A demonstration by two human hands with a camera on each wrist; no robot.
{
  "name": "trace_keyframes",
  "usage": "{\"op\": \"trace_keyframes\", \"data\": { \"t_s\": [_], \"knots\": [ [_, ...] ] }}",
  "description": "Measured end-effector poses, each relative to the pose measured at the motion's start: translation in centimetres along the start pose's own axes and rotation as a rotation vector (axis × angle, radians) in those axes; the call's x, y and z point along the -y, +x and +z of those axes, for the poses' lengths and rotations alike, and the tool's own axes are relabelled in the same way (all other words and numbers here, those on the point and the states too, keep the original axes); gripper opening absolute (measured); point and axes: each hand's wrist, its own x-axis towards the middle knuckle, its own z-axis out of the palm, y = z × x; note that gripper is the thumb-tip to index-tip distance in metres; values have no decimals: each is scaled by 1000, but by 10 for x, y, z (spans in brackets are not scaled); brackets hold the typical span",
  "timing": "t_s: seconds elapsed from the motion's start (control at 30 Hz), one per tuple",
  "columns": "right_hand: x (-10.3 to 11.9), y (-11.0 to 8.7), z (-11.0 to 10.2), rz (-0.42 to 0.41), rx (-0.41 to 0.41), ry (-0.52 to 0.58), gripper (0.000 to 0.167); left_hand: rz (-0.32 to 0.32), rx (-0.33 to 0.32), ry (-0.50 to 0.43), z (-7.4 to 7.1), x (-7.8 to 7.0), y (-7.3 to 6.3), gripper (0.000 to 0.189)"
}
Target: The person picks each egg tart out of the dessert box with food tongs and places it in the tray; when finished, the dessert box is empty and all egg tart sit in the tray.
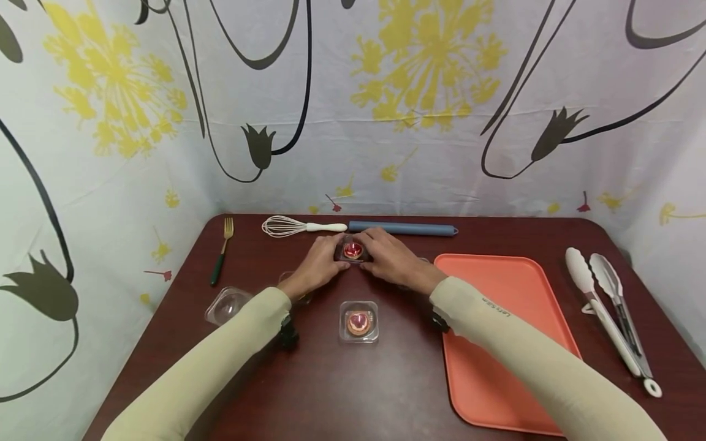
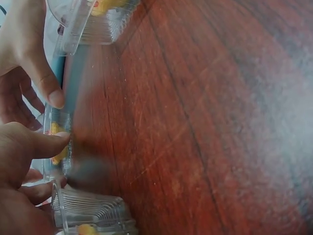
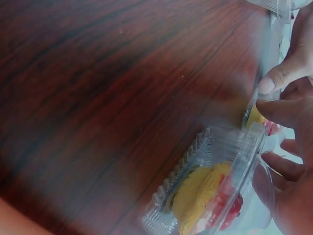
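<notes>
Plastic box (image 1: 355, 261) edges meet both hands (image 1: 320, 260) (image 1: 390, 257); tray (image 1: 485, 389) apart.

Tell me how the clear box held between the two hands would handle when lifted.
The clear box is probably light, since its see-through walls look thin. It might flex under a hard squeeze for the same reason. Its squarish outline suggests sliding rather than rolling, though the tart inside could shift if tilted.

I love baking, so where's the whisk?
In the head view, the white whisk lies near the far edge of the table, left of centre, beyond the left hand, its handle end beside the blue rod.
</notes>
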Motion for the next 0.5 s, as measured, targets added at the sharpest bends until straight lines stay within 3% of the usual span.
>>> {"op": "trace_keyframes", "data": {
  "t_s": [0.3, 0.43, 0.5],
  "knots": [
    [1, 2, 4, 9, -4, -57, 62, 7, 48, 117, -9, -12, -4, 80],
    [0, 3, 4, 19, -4, -50, 62, 10, 49, 144, -8, -11, -2, 78],
    [0, 4, 4, 27, 0, -48, 62, 24, 42, 162, -3, -3, 1, 78]
  ]
}}
